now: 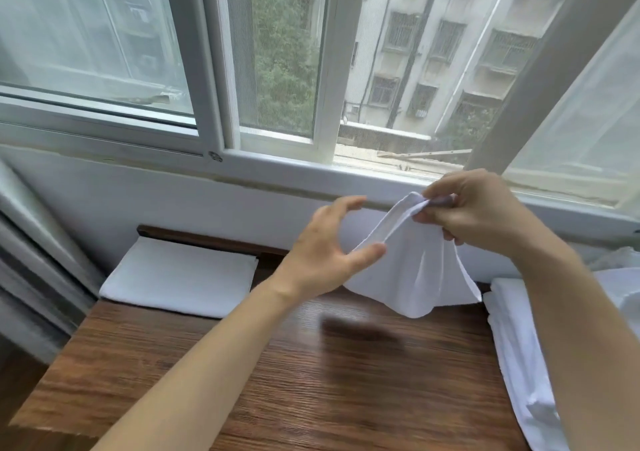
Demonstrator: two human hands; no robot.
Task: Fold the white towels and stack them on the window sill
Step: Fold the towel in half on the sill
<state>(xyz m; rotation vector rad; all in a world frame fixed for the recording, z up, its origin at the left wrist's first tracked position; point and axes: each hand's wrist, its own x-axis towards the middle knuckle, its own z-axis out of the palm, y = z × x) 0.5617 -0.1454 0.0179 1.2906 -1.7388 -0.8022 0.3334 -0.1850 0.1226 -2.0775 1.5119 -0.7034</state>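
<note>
Towel [415, 270]: hangs above bench [311, 381], top corner pinched by right hand [481, 208] fingers [436, 191] | Left hand [325, 246]: fingers spread, thumb at towel edge, contact unclear | Folded towel [180, 274]: bench, left rear

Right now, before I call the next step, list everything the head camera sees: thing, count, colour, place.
held towel: 1, white, hanging above the wooden surface, pinched at its top edge
folded towel: 1, white, lying flat at the far left of the wooden surface
towel pile: count cannot be told, white, along the right edge, partly behind the right forearm
wooden surface: 1, brown, below the window
window: 1, white sliding frames, partly open, behind the surface
building: grey, outside
curtain: 1, sheer white, upper right
left hand: fingers spread, thumb tip at the towel's edge, not gripping
right hand: pinches the held towel's top
</note>
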